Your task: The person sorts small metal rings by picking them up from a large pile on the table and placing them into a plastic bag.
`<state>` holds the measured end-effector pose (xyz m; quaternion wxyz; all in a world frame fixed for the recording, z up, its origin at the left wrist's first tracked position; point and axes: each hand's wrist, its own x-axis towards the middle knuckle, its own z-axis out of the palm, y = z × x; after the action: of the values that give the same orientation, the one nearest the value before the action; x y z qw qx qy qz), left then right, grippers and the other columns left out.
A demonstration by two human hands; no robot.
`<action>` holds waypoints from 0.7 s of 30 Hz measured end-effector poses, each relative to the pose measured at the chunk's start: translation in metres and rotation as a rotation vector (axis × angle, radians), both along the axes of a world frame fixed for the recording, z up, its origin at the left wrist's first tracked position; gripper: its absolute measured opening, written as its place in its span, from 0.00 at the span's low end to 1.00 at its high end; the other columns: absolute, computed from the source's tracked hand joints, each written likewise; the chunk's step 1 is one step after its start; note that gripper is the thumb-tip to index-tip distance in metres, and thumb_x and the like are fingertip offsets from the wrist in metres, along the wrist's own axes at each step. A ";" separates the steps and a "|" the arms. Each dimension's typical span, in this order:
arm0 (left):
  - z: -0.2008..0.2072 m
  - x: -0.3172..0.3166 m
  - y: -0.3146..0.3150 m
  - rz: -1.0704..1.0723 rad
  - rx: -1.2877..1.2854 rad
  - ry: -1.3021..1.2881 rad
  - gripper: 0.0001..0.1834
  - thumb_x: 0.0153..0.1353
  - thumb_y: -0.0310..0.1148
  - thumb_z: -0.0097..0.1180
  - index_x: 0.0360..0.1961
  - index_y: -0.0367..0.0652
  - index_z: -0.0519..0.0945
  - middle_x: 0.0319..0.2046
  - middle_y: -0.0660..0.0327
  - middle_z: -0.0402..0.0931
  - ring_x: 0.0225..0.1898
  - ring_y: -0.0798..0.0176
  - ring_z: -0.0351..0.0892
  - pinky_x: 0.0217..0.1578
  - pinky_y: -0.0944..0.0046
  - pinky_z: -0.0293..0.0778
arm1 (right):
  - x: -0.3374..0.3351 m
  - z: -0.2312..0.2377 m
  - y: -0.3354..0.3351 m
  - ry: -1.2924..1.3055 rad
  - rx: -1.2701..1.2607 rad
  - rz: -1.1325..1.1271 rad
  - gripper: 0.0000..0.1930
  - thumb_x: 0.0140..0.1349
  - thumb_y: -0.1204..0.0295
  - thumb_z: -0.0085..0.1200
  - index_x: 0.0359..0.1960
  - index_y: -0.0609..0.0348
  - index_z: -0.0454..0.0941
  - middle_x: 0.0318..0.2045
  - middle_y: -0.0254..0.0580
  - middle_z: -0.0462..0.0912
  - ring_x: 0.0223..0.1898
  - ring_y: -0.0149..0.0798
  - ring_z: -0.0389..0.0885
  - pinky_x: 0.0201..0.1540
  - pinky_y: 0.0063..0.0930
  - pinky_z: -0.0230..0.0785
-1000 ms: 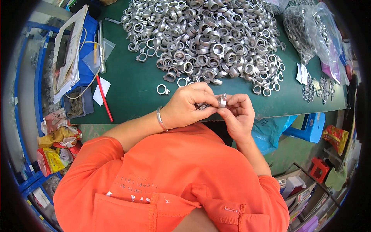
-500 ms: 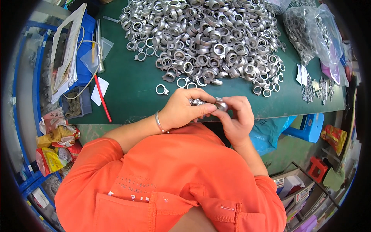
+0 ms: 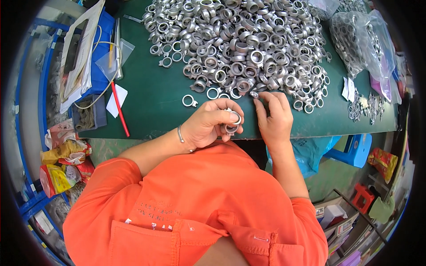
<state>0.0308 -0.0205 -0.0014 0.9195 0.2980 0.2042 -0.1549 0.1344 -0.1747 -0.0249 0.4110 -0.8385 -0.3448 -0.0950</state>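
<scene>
My left hand (image 3: 208, 120) is closed around a few silver-grey metal ring clamps (image 3: 231, 128), thumb pressed on the upper one, just past the table's near edge. My right hand (image 3: 276, 114) is at the front of the large heap, thumb and forefinger bent together at a small metal ring clamp (image 3: 254, 94). Its fingertips hide part of that clamp. The heap of metal ring clamps (image 3: 239, 44) spreads over the far side of the green table (image 3: 146, 97). A loose ring clamp (image 3: 189, 100) lies apart from it, beyond my left hand.
At left stand a blue file holder (image 3: 101, 57) with papers, a red pen (image 3: 120, 108) and a grey bin (image 3: 91, 117). Clear plastic bags (image 3: 361, 40) of metal parts and small linked pieces (image 3: 366, 106) lie at right. A blue stool (image 3: 357, 150) stands below the table.
My right hand has moved away from my left, forward to the edge of the heap. My left hand has turned, so the ring clamps in it now show. The whole view has shifted slightly.
</scene>
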 end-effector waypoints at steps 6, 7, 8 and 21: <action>0.001 0.004 -0.006 0.024 0.067 0.019 0.07 0.54 0.28 0.54 0.34 0.38 0.73 0.29 0.58 0.74 0.29 0.66 0.77 0.18 0.72 0.69 | -0.005 0.004 -0.011 0.283 0.131 -0.005 0.06 0.52 0.79 0.55 0.33 0.63 0.77 0.26 0.39 0.79 0.23 0.33 0.77 0.24 0.23 0.68; 0.002 0.003 -0.005 0.024 0.086 0.014 0.07 0.54 0.28 0.54 0.34 0.38 0.73 0.29 0.58 0.74 0.29 0.66 0.77 0.18 0.72 0.68 | -0.007 0.011 -0.013 0.671 0.263 0.008 0.06 0.54 0.79 0.54 0.34 0.65 0.77 0.27 0.39 0.80 0.23 0.30 0.77 0.23 0.20 0.67; 0.003 0.003 -0.005 0.025 0.104 0.008 0.07 0.55 0.28 0.54 0.34 0.38 0.73 0.29 0.58 0.74 0.29 0.66 0.76 0.18 0.72 0.68 | -0.008 0.017 -0.014 1.059 0.395 0.021 0.07 0.57 0.78 0.52 0.36 0.67 0.77 0.27 0.40 0.81 0.22 0.27 0.77 0.22 0.17 0.66; 0.023 0.014 -0.007 0.156 0.297 -0.126 0.10 0.51 0.27 0.57 0.35 0.39 0.73 0.30 0.58 0.74 0.30 0.65 0.75 0.23 0.70 0.71 | -0.016 0.012 -0.019 1.438 0.988 0.293 0.08 0.58 0.81 0.47 0.39 0.63 0.73 0.40 0.51 0.77 0.34 0.37 0.78 0.32 0.24 0.74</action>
<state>0.0443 -0.0271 0.0213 0.8855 0.4231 0.1891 -0.0322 0.1185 -0.1934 -0.0130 0.8517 -0.3696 -0.0264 0.3706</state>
